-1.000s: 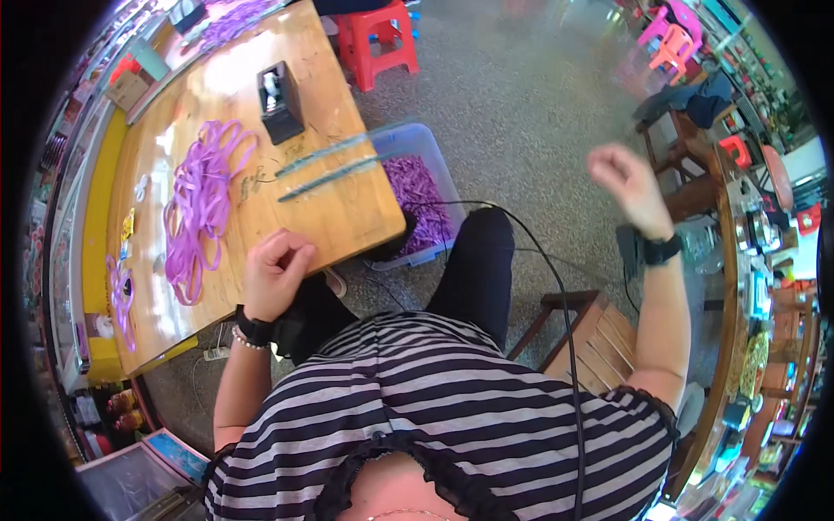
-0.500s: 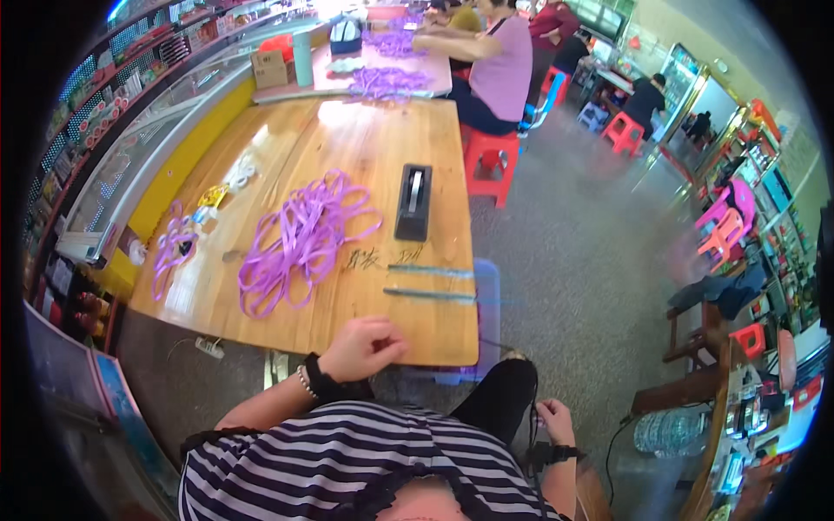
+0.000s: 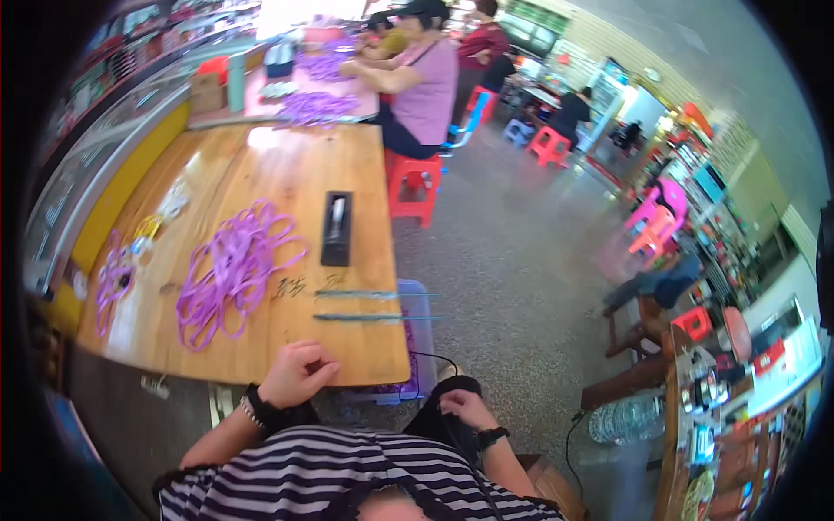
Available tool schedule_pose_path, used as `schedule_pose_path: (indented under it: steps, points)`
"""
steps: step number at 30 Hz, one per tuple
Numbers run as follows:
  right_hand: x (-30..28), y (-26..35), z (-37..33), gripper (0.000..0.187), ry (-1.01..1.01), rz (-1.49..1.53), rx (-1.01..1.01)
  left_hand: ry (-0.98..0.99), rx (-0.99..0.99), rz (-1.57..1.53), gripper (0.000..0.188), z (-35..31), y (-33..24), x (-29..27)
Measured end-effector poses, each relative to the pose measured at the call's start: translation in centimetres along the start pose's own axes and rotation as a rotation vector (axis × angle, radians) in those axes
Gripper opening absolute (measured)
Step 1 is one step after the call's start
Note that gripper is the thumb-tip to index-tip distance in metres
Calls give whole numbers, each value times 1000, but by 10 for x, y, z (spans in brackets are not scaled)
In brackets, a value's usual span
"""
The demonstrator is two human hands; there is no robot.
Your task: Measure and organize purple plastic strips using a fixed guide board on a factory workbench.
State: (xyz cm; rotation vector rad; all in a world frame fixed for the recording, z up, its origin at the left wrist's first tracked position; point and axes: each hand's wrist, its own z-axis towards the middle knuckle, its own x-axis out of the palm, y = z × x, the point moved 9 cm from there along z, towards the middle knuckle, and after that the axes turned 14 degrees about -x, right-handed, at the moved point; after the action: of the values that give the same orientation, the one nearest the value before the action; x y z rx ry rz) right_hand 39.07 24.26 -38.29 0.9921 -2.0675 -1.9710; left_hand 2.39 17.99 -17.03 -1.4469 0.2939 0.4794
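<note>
My left hand rests at the near edge of the wooden table, its fingers curled in with nothing visible inside. Over my dark-trousered thigh, the fingers of my right hand are closed at a thin black cord that runs down past my striped top. Beyond the left hand lies a loose heap of purple ribbon. Right of the heap stands a black tape dispenser. Two thin blue-green strips lie at the table's right edge, their ends reaching past it.
A smaller purple ribbon bunch and a yellow roll lie at the table's left. A translucent bin stands below the right edge. Ahead, a person in pink sits on a red stool, handling purple ribbon. A large clear bottle stands right.
The view has swung right, so the table appears farther left. My right hand has come up and inward onto my thigh. The left hand stays at the table edge.
</note>
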Motion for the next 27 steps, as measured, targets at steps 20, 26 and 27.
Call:
schedule_pose_path:
  steps: [20,26,27]
  points:
    - [-94,356,19,11,-68,-250,-658,49,-21,122,15,6,-13,-73]
    - [-15,364,120,14,191,-131,-674,87,-26,-44,21,54,-8,-53]
    - [-1,350,140,14,167,-97,-699,83,-52,-115,22,63,-4,-48]
